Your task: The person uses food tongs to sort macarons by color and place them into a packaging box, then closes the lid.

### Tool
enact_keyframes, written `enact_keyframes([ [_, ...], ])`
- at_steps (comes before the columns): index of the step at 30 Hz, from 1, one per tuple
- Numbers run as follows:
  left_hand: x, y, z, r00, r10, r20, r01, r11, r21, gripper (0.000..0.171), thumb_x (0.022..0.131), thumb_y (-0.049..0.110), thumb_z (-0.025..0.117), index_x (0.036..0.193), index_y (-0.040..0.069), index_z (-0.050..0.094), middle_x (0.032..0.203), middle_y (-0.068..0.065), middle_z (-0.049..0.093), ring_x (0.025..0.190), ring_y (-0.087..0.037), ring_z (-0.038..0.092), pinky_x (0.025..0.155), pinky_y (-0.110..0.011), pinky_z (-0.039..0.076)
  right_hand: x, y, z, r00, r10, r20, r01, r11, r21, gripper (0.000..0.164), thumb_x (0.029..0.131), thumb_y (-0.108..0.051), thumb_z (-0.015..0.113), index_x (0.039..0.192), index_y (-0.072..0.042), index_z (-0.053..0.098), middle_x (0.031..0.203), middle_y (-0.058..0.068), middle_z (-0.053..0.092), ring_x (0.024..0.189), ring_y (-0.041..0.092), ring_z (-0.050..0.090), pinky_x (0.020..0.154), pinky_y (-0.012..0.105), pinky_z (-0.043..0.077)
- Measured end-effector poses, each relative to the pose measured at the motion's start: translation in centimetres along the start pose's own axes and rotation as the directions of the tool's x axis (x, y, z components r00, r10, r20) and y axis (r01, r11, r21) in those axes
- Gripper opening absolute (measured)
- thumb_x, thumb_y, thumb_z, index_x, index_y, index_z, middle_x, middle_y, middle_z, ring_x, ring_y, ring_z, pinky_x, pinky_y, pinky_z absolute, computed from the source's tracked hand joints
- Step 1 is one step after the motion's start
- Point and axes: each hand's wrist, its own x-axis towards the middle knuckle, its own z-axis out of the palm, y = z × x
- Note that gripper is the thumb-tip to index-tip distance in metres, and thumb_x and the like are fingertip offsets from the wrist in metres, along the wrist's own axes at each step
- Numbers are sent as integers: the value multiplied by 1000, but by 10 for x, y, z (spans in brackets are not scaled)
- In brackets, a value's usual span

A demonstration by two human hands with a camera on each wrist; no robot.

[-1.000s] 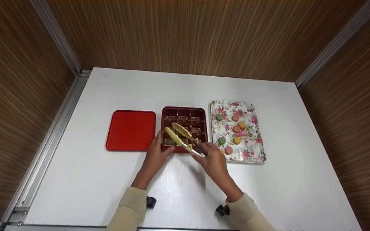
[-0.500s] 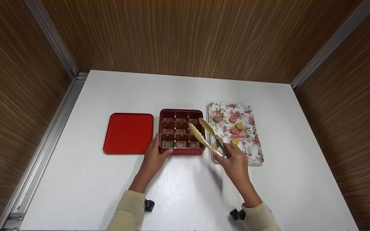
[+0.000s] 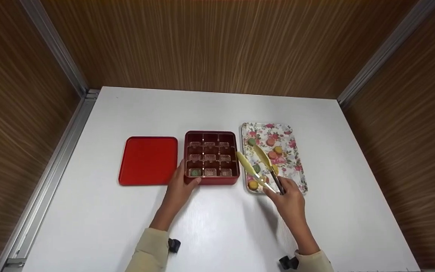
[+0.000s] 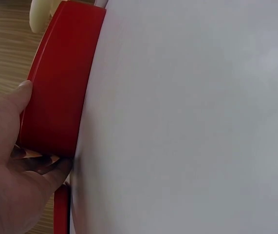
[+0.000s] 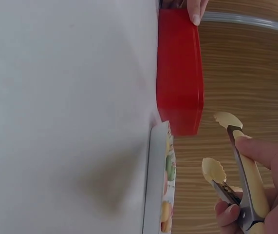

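A red box (image 3: 217, 181) with a clear compartmented insert sits mid-table. Its front-left compartment holds a green macaron (image 3: 195, 172). My left hand (image 3: 178, 189) grips that corner, the thumb on the front wall near the rim and the fingers along the left side, as the left wrist view shows. In my right hand (image 3: 291, 200) are tongs (image 5: 250, 183) with cream tips, spread apart with nothing between them. The tips overlap the left part of a floral tray (image 3: 263, 129) in the head view. On it lie green, pink and yellow macarons, among them a yellow macaron (image 3: 253, 185) near the front-left corner.
A flat red lid (image 3: 148, 160) lies left of the box, close to my left hand. Wood-grain panels (image 3: 202, 45) close off the back and both sides of the white table (image 3: 217, 109).
My right hand has carried the spread tongs rightward from over the box to over the tray. The green macaron in the box now shows fully. My left hand stays at the box.
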Motion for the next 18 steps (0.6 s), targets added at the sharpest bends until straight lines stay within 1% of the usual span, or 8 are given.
enact_keyframes([
  [3, 0, 1, 0, 1000, -3, 7, 3, 1000, 1, 89, 86, 45, 68, 154, 25, 16, 151, -8, 33, 137, -29, 33, 107, -52, 32, -3, 7, -4, 1000, 15, -7, -15, 1000, -22, 63, 72, -31, 84, 122, 1, 63, 119, 16, 60, 107, 32, 59, 86, 48, 49],
  [7, -2, 1, -1, 1000, 1, 10, -2, 1000, 19, 90, 86, 46, 68, 155, 21, 15, 154, -9, 29, 140, -29, 29, 108, -52, 31, -5, 13, -9, 1000, 4, -25, -5, 999, -42, 66, 73, -29, 84, 124, 4, 61, 122, 17, 59, 110, 34, 58, 86, 48, 49],
  [9, -2, 0, -1, 1000, 0, 9, -1, 1000, 28, 92, 86, 48, 67, 155, 20, 14, 154, -9, 28, 141, -29, 27, 108, -53, 31, -5, 15, -11, 999, -12, -37, 10, 999, -52, 66, 72, -28, 85, 124, 5, 61, 121, 18, 59, 110, 34, 58, 87, 48, 49],
  [12, -2, 0, -2, 1000, 0, 5, -1, 1000, 30, 93, 85, 50, 67, 155, 20, 14, 154, -10, 29, 140, -29, 28, 108, -53, 31, -7, 18, -13, 998, -50, -45, 46, 995, -88, 65, 72, -27, 85, 122, 6, 61, 119, 19, 60, 109, 35, 58, 88, 48, 48],
  [15, -2, -1, -1, 1000, -3, 4, 3, 999, 32, 93, 84, 53, 66, 155, 20, 15, 154, -10, 29, 139, -30, 29, 107, -53, 32, -10, 22, -16, 996, -89, -31, 84, 988, -131, 65, 72, -26, 85, 122, 7, 61, 119, 20, 61, 109, 36, 58, 88, 49, 48],
  [18, -1, -2, -1, 1000, -4, 7, 4, 1000, 29, 93, 84, 53, 66, 155, 21, 15, 154, -10, 29, 139, -30, 29, 107, -53, 32, -12, 26, -19, 994, -110, -6, 107, 981, -162, 64, 72, -25, 85, 123, 6, 61, 120, 21, 60, 110, 37, 57, 88, 51, 47],
])
